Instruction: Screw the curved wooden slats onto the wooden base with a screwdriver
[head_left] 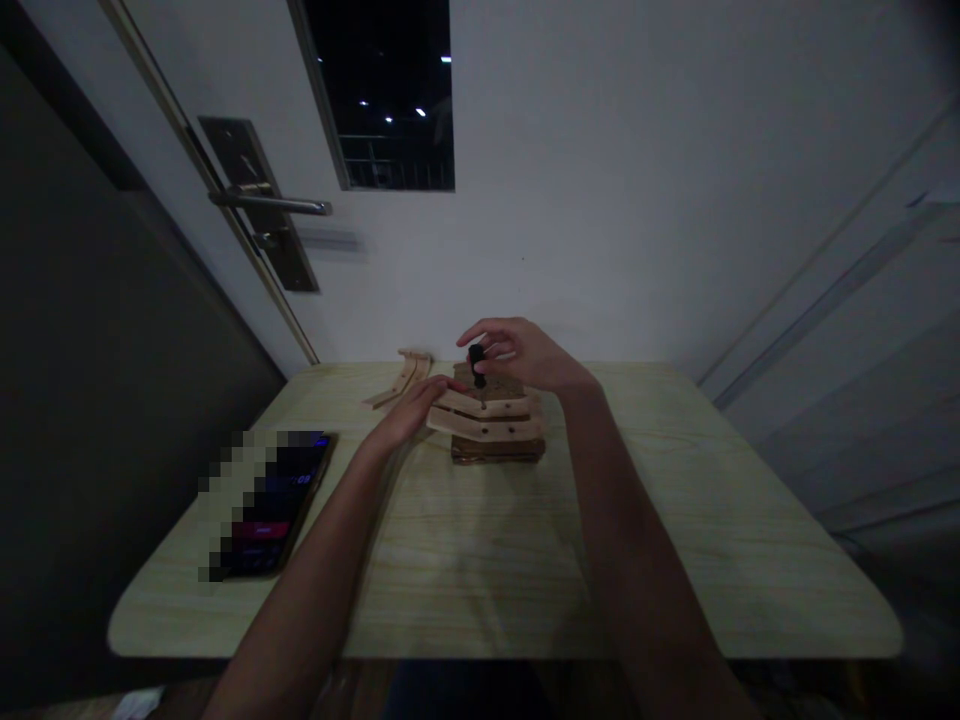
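My right hand [517, 352] pinches the black handle of a small screwdriver [478, 366], which stands nearly upright. Its tip meets the farther strip of a bent wooden piece [491, 430] at one of the dark holes. That piece has two angled strips side by side and rests on a brown stack of what looks like cardboard [495, 455]. Beside it on the left, my left hand [416, 408] grips the strips' left end, with its fingers reaching along the far side. Some of its fingers are hidden.
A similar bent wooden piece [405, 380] lies at the table's back left. A phone [281, 510] with a lit screen, partly pixelated, is on the left of the pale wood table [720, 560]. Behind the table rises a white door with a metal handle [270, 203].
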